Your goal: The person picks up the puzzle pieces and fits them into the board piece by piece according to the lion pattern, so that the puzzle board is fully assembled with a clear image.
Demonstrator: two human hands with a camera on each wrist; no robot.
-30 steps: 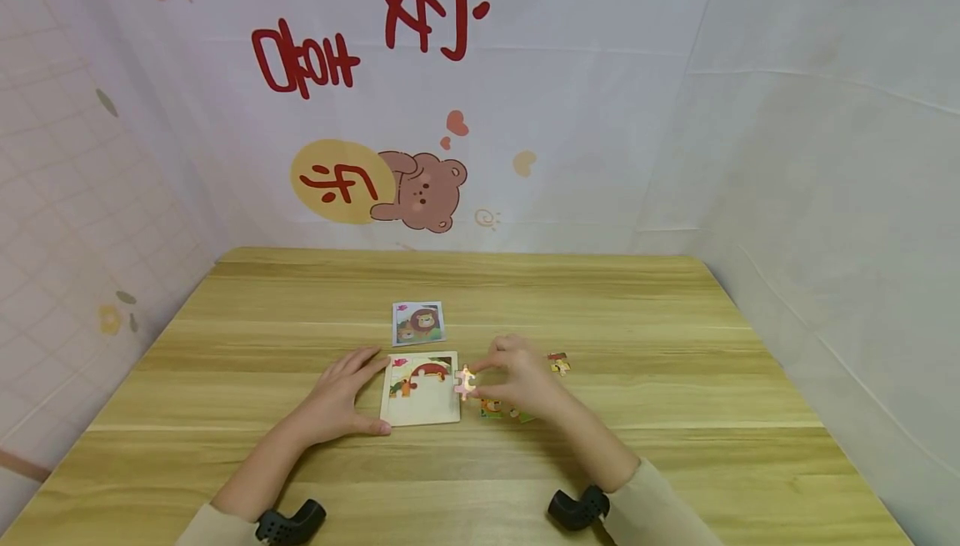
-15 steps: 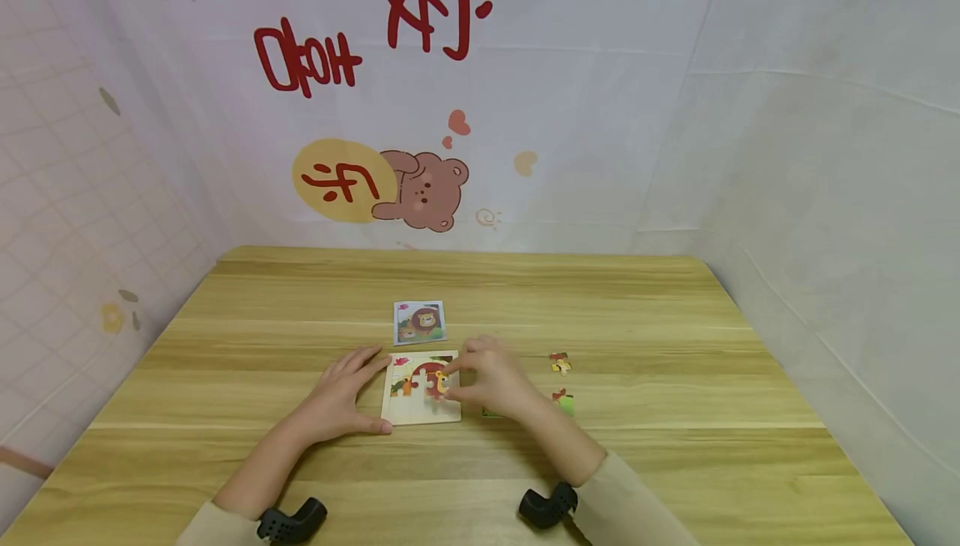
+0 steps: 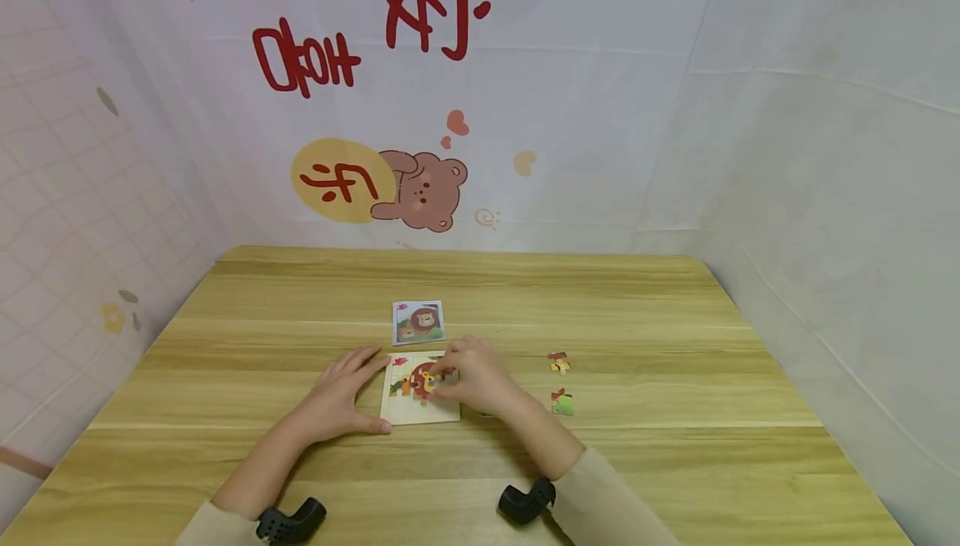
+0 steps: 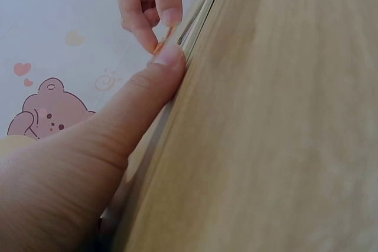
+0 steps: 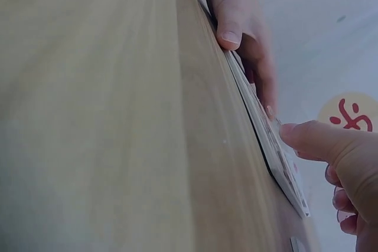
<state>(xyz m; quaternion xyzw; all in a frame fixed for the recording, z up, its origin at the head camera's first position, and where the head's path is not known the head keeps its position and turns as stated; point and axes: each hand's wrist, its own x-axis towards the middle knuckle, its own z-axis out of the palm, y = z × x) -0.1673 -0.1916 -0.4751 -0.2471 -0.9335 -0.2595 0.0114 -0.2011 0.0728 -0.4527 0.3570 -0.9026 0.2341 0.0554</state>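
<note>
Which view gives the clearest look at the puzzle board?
The head view: it looks down on the puzzle board, showing its printed face, though the right hand covers part. Both wrist views catch it nearly edge-on, as a thin strip.

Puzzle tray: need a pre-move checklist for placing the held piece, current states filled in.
1. Tray steadied: ok. The left hand rests against the left edge of the puzzle tray.
2. Piece gripped: ok. The right hand pinches the held piece over the tray.
3. Piece seated flat: not ok. It looks tilted in the left wrist view.
4. Tabs lined up with neighbours: cannot tell. The right hand covers part of that area.
5. Picture card in sight: ok. Face up, just beyond the tray.
6. All loose pieces fully visible: not ok. Two loose pieces show at right; a third loose piece is mostly hidden.
</note>
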